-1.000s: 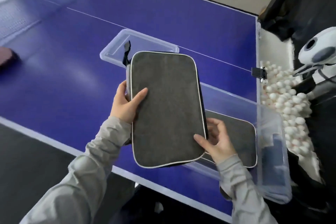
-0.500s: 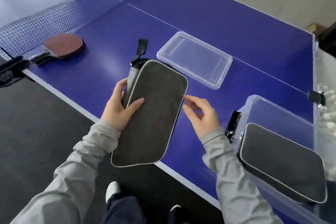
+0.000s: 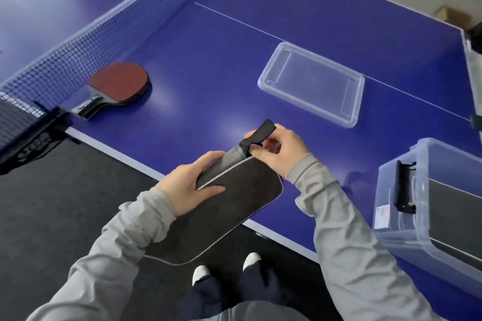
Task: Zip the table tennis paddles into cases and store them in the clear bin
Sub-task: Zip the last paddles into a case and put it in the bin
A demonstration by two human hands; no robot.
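A dark grey paddle case (image 3: pixel 229 211) with pale piping hangs over the near edge of the blue table (image 3: pixel 234 60). My left hand (image 3: pixel 190 190) grips its left side, thumb on top. My right hand (image 3: pixel 276 151) pinches the case's top corner at the zipper, just under its black strap (image 3: pixel 260 133). Red paddles (image 3: pixel 117 86), stacked, lie near the net at the left. The clear bin (image 3: pixel 407 232) stands at the right edge and holds another grey case (image 3: pixel 453 206).
The bin's clear lid (image 3: pixel 313 83) lies flat on the table beyond my hands. The net (image 3: pixel 78 47) runs along the left, with its black post clamp (image 3: pixel 28 133) at the table edge. Dark floor lies below, where my shoes (image 3: pixel 227 266) show.
The view swung left away from the bin. The case has tilted and moved toward me. My right hand went from beside the case to pinching its top corner by the strap.
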